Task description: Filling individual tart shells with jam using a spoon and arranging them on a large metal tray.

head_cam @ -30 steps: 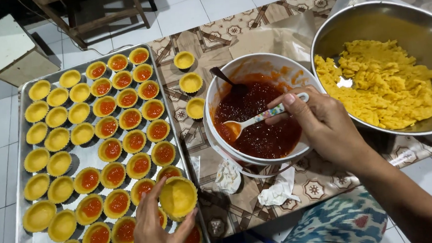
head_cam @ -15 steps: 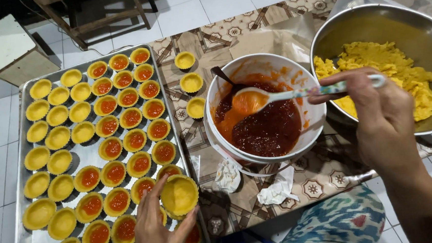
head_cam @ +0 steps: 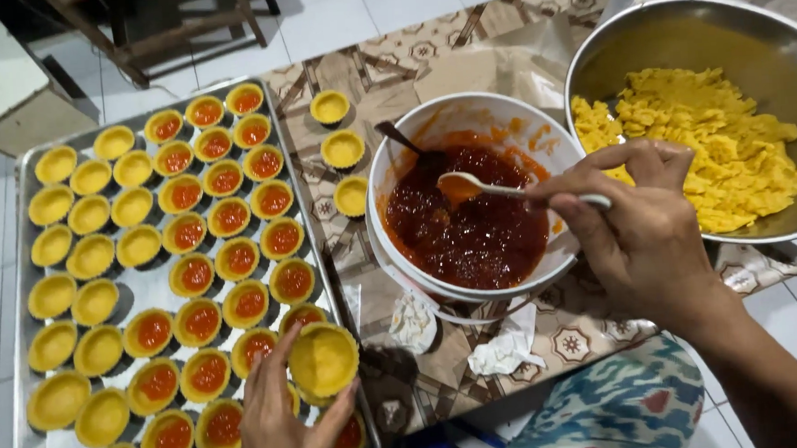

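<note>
Lying on the floor, the metal tray [head_cam: 30, 298] carries rows of tart shells, many already with red filling. Beside it the white bowl [head_cam: 466, 120] of red jam stands on the patterned cloth. The right hand [head_cam: 644, 229] has its fingers clamped on a spoon [head_cam: 469, 187]; its long axis lies almost level, bowl end toward the left, over the jam. The left hand [head_cam: 277, 421] pinches an empty tart shell [head_cam: 324, 358] above the tray's near corner. The shell looks light and crumbly, so I judge it is best held softly by the rim.

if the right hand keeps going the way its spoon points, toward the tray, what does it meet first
Probably the near rim of the white bowl: the right hand holds the spoon above the red jam, tip pointing left. Height is unclear, so it may pass over.
</note>
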